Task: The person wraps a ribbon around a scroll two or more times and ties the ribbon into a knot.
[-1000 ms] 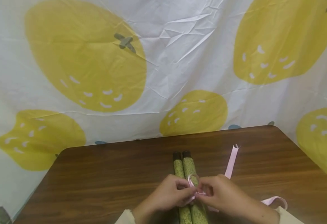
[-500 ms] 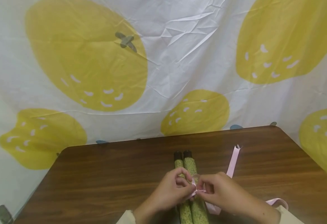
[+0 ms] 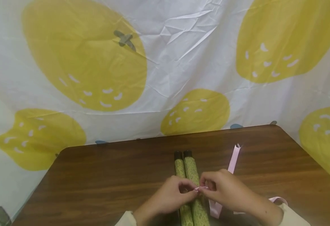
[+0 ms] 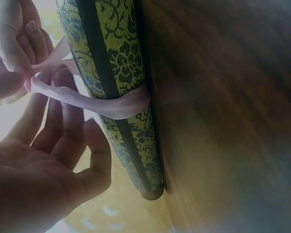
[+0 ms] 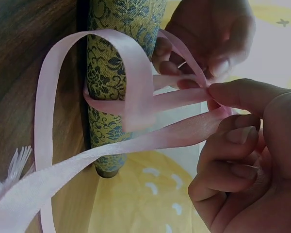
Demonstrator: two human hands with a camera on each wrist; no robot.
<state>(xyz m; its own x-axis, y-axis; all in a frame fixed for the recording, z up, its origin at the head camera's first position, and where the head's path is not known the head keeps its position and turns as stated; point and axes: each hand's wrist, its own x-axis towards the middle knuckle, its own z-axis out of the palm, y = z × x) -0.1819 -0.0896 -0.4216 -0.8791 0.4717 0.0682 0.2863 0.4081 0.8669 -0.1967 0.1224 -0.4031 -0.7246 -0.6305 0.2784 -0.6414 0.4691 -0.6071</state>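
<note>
Two brocade-covered rolls with dark end caps, like a rolled scroll (image 3: 191,169), lie side by side on the table. A pink ribbon (image 4: 119,107) is looped round them. Over the rolls my left hand (image 3: 169,194) pinches the ribbon between thumb and fingers, its palm (image 4: 34,179) beside the rolls in the left wrist view. Fingertip to fingertip with it, my right hand (image 3: 227,190) pinches the ribbon too. Its thumb (image 5: 252,94) presses on the crossing strands in the right wrist view, and a long ribbon tail (image 5: 140,73) curls over the roll. The crossing itself is mostly hidden by fingers.
A ribbon end (image 3: 234,158) with frayed threads lies on the wooden table (image 3: 111,175) at the back right. Another ribbon curl (image 3: 278,199) shows beside the right forearm. Behind the table hangs a white cloth (image 3: 159,62) with yellow lemon prints.
The small ribbon loop that stood up between the hands no longer shows; a short strand now stretches between the fingertips. The left index finger lifted, then came down again. The rolls stay put.
</note>
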